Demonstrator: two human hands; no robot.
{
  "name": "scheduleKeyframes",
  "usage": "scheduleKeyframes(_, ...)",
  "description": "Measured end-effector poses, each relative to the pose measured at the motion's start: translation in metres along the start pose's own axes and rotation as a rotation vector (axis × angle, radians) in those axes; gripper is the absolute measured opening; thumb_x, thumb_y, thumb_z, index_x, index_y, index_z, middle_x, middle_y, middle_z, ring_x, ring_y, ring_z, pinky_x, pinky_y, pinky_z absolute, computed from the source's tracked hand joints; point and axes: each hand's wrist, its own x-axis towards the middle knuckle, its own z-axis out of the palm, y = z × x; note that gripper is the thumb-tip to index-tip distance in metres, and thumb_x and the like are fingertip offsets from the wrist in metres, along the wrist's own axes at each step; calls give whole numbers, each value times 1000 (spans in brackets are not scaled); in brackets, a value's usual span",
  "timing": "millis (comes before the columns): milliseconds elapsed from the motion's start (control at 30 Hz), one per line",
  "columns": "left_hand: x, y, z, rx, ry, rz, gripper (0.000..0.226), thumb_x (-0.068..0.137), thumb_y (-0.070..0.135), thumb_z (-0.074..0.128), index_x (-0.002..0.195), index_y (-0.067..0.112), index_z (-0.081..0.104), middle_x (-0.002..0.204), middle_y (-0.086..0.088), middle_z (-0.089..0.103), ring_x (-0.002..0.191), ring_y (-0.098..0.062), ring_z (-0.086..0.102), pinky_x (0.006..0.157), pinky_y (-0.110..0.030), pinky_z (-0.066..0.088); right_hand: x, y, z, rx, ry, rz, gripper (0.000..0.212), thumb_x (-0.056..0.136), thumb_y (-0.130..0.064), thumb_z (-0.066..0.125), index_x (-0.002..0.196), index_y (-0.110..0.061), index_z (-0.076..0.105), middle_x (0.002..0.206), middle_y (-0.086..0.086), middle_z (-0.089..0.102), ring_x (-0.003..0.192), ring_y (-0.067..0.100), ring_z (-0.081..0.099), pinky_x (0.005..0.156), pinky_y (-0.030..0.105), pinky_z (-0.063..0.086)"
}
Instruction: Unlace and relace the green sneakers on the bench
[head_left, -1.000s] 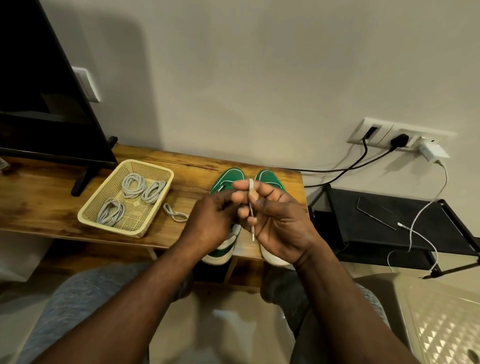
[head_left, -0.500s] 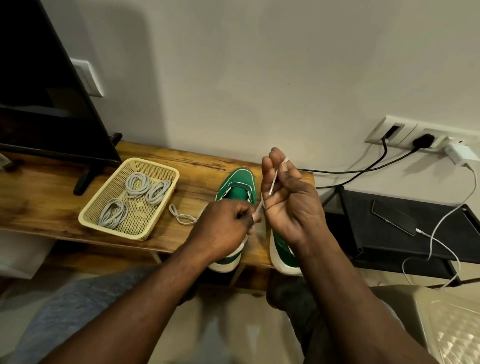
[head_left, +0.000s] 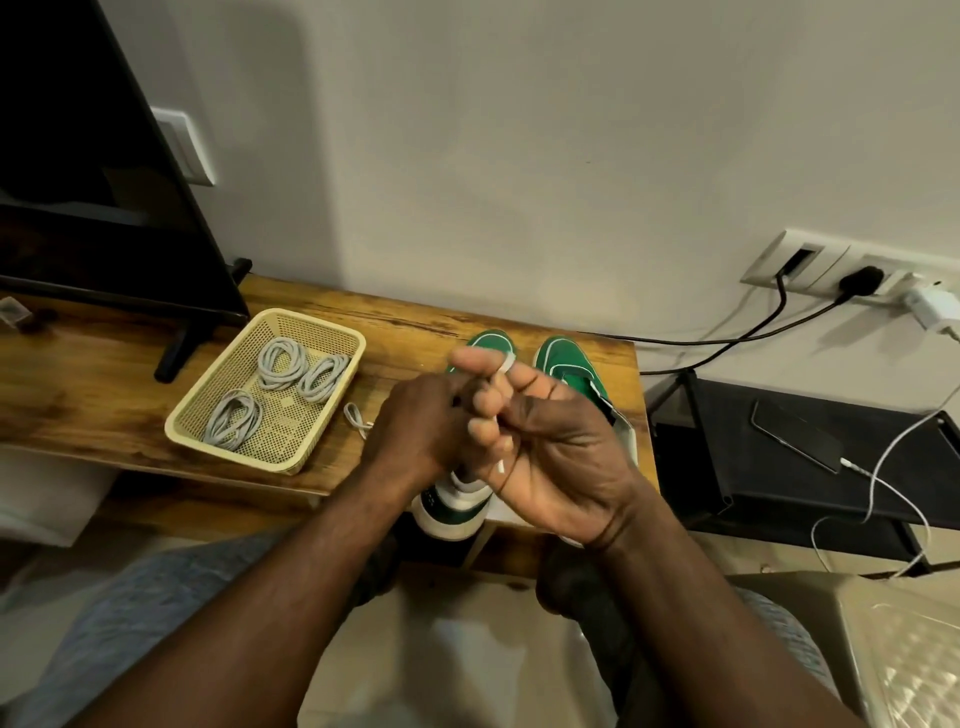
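We see the two green sneakers (head_left: 569, 371) side by side at the right end of the wooden worktop (head_left: 104, 395), toes toward the wall, largely hidden behind our hands. A white lace (head_left: 506, 366) loops over the fingers of our right hand (head_left: 550, 447), which is turned palm up with fingers curled around it; the lace's tip shows near that palm. Our left hand (head_left: 421, 426) is closed and pressed against the right, pinching the same lace. Another loose lace (head_left: 356, 418) lies on the worktop just left of the hands. Further left sits a cream basket (head_left: 291, 457) holding three coiled laces (head_left: 283, 364).
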Motion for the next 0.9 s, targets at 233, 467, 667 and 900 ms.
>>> scheduleKeyframes(233,9,-8,7,-128,-237,-3,26,105,26,63,84,23,77,70,0,73,60,-12,65,64,-34,54,9,-25,-46,-716,688,-508,28,110,-1,43,123,3,68,118,17,76,116,26,73,98,37,59)
scheduleKeyframes(467,7,2,-5,-455,-155,-14,31,107,15,55,81,12,72,61,0,55,55,-13,45,53,-26,38,7,-9,-63,-1549,709,-273,27,104,-2,52,109,-14,75,102,-4,76,91,6,69,83,27,57)
scheduleKeyframes(667,5,10,-20,-580,50,58,26,108,9,49,88,-2,62,53,4,53,40,0,42,41,-13,32,14,10,-45,-1160,590,-126,29,106,-7,46,87,-8,68,71,6,55,69,18,50,66,36,43)
scheduleKeyframes(900,19,-2,-29,-331,224,115,25,104,19,63,82,10,72,57,18,61,53,5,53,57,-16,40,18,15,-36,-840,437,-22,45,110,-34,42,80,-9,64,63,0,42,60,13,38,58,26,34)
